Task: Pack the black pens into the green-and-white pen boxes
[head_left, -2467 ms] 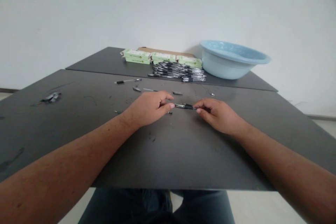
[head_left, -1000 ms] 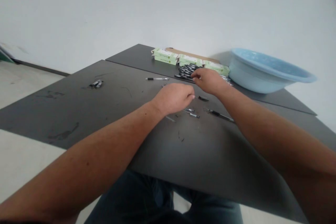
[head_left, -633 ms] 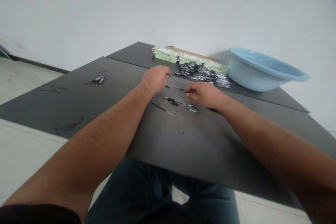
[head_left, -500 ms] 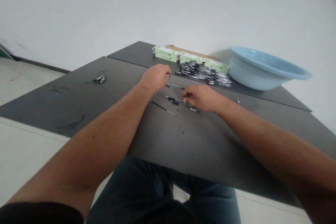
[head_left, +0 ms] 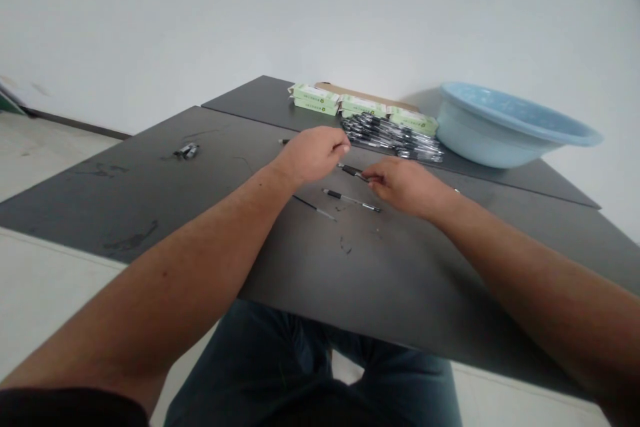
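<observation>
My right hand point(head_left: 404, 185) is closed on a pen point(head_left: 352, 171) with a black grip, whose tip points left towards my other hand. Just beyond that tip is my left hand point(head_left: 316, 152), its fingers pinched together; whatever they hold is hidden. Below my hands a second pen point(head_left: 354, 199), clear-barrelled with a dark grip, lies on the dark table point(head_left: 300, 260). A thin ink refill point(head_left: 316, 207) rests to its left, partly covered by my left forearm. Behind my left wrist shows the dark end of a slim object point(head_left: 283, 141).
A pile of clear and black pens point(head_left: 395, 137) lies at the back, before several green-and-white boxes point(head_left: 315, 99). A large blue basin point(head_left: 500, 137) stands at the back right. Small dark-and-clear pieces point(head_left: 187, 151) sit at left. A seam crosses the table.
My right hand has picked up one of the two pens that lay side by side and moved slightly right with it. My left hand has shifted right, closer to the pen tip.
</observation>
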`<state>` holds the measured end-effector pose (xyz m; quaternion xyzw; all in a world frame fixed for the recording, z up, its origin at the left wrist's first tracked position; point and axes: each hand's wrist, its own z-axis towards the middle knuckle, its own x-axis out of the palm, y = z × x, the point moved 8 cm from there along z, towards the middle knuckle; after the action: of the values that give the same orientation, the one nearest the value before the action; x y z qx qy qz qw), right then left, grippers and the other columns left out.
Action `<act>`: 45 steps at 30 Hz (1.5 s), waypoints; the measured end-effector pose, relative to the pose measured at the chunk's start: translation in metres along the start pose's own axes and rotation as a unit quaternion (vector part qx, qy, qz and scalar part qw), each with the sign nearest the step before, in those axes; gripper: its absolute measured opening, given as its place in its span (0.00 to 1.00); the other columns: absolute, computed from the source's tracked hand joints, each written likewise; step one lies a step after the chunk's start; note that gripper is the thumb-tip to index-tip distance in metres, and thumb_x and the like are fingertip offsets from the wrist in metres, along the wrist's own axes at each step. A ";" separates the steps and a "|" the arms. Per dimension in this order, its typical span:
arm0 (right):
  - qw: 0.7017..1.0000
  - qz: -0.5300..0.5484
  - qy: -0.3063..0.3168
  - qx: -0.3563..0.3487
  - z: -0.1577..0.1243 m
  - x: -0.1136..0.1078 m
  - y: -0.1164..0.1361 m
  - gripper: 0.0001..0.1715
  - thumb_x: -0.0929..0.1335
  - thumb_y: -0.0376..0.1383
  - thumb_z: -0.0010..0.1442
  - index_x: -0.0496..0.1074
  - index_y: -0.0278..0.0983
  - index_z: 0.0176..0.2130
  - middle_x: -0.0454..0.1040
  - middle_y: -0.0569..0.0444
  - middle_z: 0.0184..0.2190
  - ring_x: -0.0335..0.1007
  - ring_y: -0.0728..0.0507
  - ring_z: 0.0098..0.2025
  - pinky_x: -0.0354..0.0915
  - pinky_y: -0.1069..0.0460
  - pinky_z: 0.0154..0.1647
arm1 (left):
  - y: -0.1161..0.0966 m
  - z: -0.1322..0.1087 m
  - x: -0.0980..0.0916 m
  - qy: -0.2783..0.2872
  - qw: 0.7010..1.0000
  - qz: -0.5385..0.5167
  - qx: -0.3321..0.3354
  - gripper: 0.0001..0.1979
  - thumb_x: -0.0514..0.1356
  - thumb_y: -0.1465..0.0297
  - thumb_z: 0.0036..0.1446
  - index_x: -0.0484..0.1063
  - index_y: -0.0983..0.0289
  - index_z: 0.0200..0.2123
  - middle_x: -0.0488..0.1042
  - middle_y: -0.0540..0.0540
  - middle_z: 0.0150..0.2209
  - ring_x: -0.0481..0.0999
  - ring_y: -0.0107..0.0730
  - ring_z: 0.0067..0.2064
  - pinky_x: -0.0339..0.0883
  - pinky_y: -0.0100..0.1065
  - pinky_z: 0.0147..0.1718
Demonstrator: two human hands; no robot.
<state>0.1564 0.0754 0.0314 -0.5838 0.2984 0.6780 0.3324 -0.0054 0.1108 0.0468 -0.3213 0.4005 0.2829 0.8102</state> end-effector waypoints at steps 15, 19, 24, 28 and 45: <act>0.978 0.129 -0.155 0.056 -0.108 -0.019 -0.017 0.11 0.69 0.32 0.67 0.80 0.37 0.47 0.79 0.49 0.39 0.77 0.41 0.39 0.72 0.47 0.43 | -0.068 -0.018 0.032 0.073 0.956 -0.285 0.000 0.08 0.67 0.65 0.63 0.79 0.64 0.35 0.79 0.49 0.29 0.77 0.27 0.30 0.65 0.29 0.31; 0.972 0.159 -0.162 0.066 -0.108 -0.015 -0.012 0.10 0.69 0.33 0.69 0.80 0.38 0.48 0.82 0.48 0.41 0.80 0.41 0.42 0.74 0.47 0.45 | -0.064 -0.018 0.036 0.105 0.942 -0.318 -0.022 0.09 0.67 0.63 0.62 0.78 0.64 0.37 0.78 0.49 0.27 0.79 0.27 0.27 0.68 0.28 0.29; 0.966 0.207 -0.130 0.085 -0.106 -0.008 -0.016 0.12 0.67 0.35 0.73 0.81 0.40 0.49 0.87 0.48 0.46 0.84 0.40 0.47 0.75 0.47 0.51 | -0.064 -0.021 0.038 0.115 0.947 -0.299 -0.022 0.10 0.66 0.62 0.64 0.78 0.64 0.37 0.80 0.50 0.27 0.79 0.28 0.26 0.67 0.28 0.28; 0.960 0.225 -0.125 0.112 -0.107 -0.006 -0.022 0.11 0.71 0.35 0.69 0.80 0.40 0.50 0.87 0.51 0.43 0.84 0.42 0.42 0.74 0.49 0.45 | -0.062 -0.022 0.040 0.112 0.946 -0.301 -0.030 0.10 0.66 0.62 0.64 0.77 0.64 0.37 0.80 0.50 0.26 0.79 0.28 0.25 0.67 0.28 0.27; 0.965 0.212 -0.108 0.108 -0.108 -0.010 -0.023 0.11 0.68 0.39 0.70 0.79 0.39 0.49 0.85 0.54 0.36 0.82 0.44 0.36 0.69 0.51 0.38 | -0.068 -0.023 0.038 0.113 0.943 -0.312 -0.017 0.08 0.67 0.64 0.63 0.78 0.63 0.37 0.79 0.48 0.27 0.79 0.26 0.27 0.67 0.27 0.29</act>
<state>0.2400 0.0025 0.0254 -0.3915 0.4490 0.7556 0.2724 0.0523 0.0578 0.0248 -0.4739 0.3639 -0.0151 0.8017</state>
